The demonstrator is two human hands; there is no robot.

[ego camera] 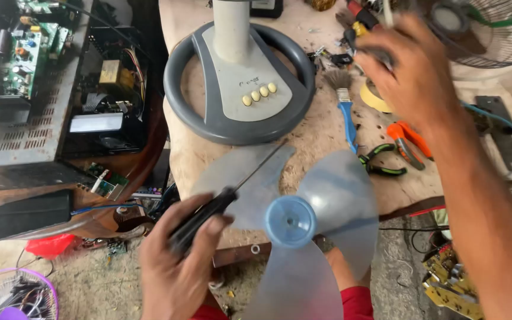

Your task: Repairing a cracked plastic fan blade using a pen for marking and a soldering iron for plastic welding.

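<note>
1. A black-handled screwdriver [208, 214] is gripped in the left hand [176, 266], the fingers closed round the handle, and its thin shaft is laid across the translucent blue fan blade [303, 237].
2. The fan blade is found at the near edge of the worktop [303, 133], partly overhanging it, with its round hub [290, 221] facing up.
3. The right hand [413, 74] is raised over the tools at the far right; it is blurred, and something dark appears to be pinched in its fingers, but whether they are closed on it cannot be told.
4. The work is judged best done with the screwdriver kept firmly held and its tip kept off the thin blade surface, since the plastic looks easily scratched; the overhanging blade is better steadied before anything is pressed on the hub.
5. Counted: one fan blade with three vanes; one grey ring-shaped fan base [239, 83] bearing four pale buttons [259, 93]; one blue-handled brush [344, 101]; one green-handled pliers [380, 161]; one orange-handled pliers [409, 141]; one roll of yellow tape [374, 98], partly hidden.
</note>
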